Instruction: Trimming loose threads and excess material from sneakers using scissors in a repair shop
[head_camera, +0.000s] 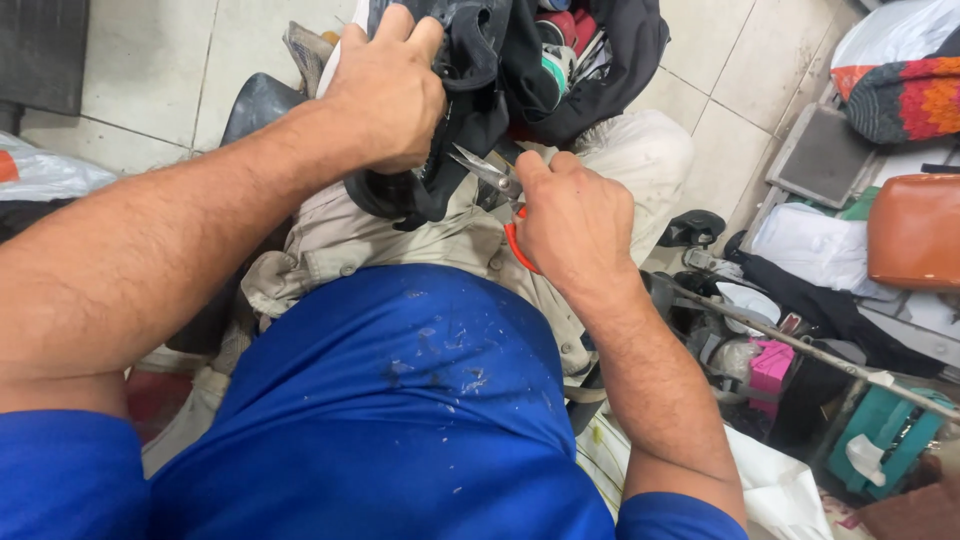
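Observation:
My left hand (385, 95) grips a black shoe (455, 120) that rests on my lap, fingers wrapped over its upper. My right hand (570, 220) holds scissors (487, 170) with orange handles; the metal blades point left and touch the shoe's black edge just below my left hand. The shoe's sole and far end are hidden by my hand and dark fabric.
A pile of dark cloth and shoes (580, 60) lies beyond my knees on the tiled floor (150, 70). To the right stand a brown leather bag (915, 230), a metal rod (800, 345), a pink box (770, 365), a teal object (880, 440) and a striped knitted item (905, 95).

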